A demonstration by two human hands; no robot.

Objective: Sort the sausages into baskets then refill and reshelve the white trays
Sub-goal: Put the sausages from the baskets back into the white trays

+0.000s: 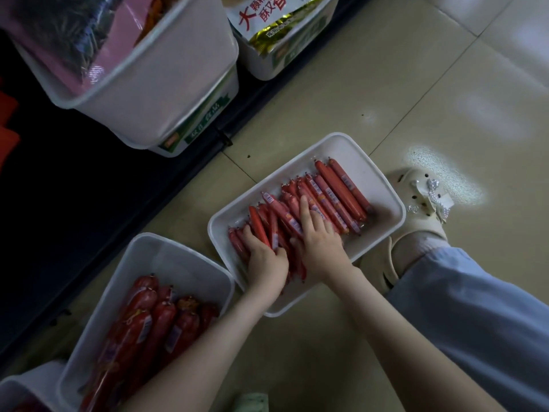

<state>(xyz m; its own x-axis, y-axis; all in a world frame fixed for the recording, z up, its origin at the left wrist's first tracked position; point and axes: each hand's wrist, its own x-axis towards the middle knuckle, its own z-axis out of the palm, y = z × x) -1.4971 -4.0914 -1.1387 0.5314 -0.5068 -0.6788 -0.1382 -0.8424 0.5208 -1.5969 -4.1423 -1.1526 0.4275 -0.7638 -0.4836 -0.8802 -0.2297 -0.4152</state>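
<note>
Left fingers point(252, 237) curled round thin sausages point(341, 187); right fingers point(304, 207) flat atop. Risk: slick casings rolling beyond fingertips, disordering white tray point(352, 150).

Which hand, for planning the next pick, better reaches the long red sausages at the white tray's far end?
Likely right: right hand lies open nearest the long red sausages; left hand grips short sausages.

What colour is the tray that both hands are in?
White; the tray holding thin red sausages shows best in the head view.
</note>
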